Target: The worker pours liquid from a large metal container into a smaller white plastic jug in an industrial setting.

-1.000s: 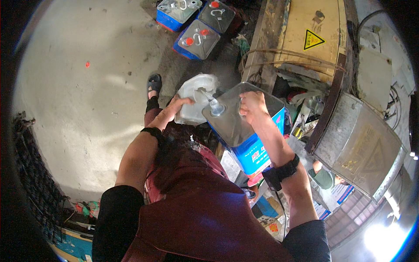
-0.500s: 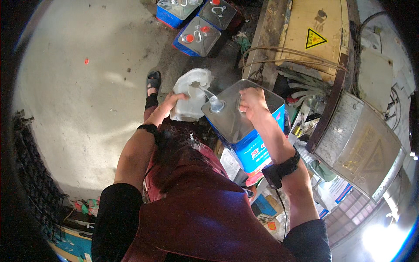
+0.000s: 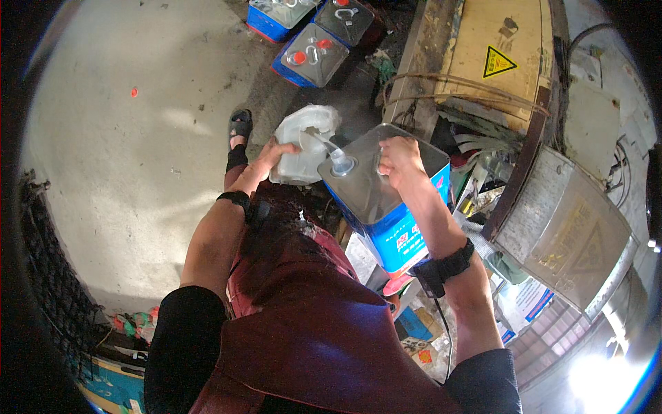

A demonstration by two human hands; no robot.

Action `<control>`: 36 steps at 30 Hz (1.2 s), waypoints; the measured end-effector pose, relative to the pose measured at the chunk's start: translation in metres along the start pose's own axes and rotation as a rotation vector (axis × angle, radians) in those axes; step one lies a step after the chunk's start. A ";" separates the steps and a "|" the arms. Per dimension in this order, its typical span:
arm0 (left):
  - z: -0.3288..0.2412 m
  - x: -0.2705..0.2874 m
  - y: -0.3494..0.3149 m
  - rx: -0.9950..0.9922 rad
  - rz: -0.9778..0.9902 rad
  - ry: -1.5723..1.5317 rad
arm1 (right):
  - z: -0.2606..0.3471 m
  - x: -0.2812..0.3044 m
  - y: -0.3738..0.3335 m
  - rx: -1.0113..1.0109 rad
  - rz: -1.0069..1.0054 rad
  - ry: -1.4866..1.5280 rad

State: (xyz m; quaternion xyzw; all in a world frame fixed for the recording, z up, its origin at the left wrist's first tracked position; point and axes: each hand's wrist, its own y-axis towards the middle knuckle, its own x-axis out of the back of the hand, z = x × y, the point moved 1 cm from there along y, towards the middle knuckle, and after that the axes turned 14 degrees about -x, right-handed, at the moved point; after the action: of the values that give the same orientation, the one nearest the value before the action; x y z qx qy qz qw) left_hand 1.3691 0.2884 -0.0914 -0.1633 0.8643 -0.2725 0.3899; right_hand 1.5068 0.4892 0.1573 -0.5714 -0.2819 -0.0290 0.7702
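My right hand [image 3: 400,155] is closed at the top of a large square metal can [image 3: 365,196] with blue sides, where the handle sits hidden under my fingers. The can leans left. Clear liquid [image 3: 323,140] runs from its translucent plastic spout [image 3: 340,163] into a whitish, cut-open plastic container [image 3: 293,165]. That container is held by its left side in my left hand [image 3: 269,159], thumb over the rim and the other fingers mostly hidden beneath. Spout and container appear close together; I cannot tell whether they touch.
Several similar blue cans with red caps [image 3: 314,55] stand on the floor ahead. To the right is a yellow machine cover [image 3: 496,55] with a warning triangle, and a grey metal box [image 3: 565,228]. A small red cap [image 3: 134,92] lies on the floor at left. Black netting [image 3: 52,276] hangs far left.
The container in my left hand has shifted and tilted slightly toward the can. Liquid keeps running from the spout, and my right hand stays at the can's top.
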 end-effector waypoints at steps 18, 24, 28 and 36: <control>0.018 0.006 0.010 -0.016 -0.038 0.119 | 0.002 -0.005 0.000 -0.020 -0.024 -0.005; 0.025 0.005 0.013 -0.024 -0.065 0.071 | 0.003 -0.009 -0.001 -0.027 -0.013 0.004; 0.025 0.011 0.015 0.027 -0.039 0.051 | 0.003 -0.011 0.005 -0.040 -0.011 0.001; 0.019 0.007 0.007 0.072 -0.118 0.059 | 0.004 -0.011 0.009 -0.064 -0.041 0.022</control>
State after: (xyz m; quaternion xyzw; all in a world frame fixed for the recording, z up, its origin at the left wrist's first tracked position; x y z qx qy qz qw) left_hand 1.3784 0.2840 -0.1105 -0.1917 0.8539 -0.3308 0.3532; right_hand 1.4990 0.4926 0.1453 -0.5895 -0.2840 -0.0603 0.7538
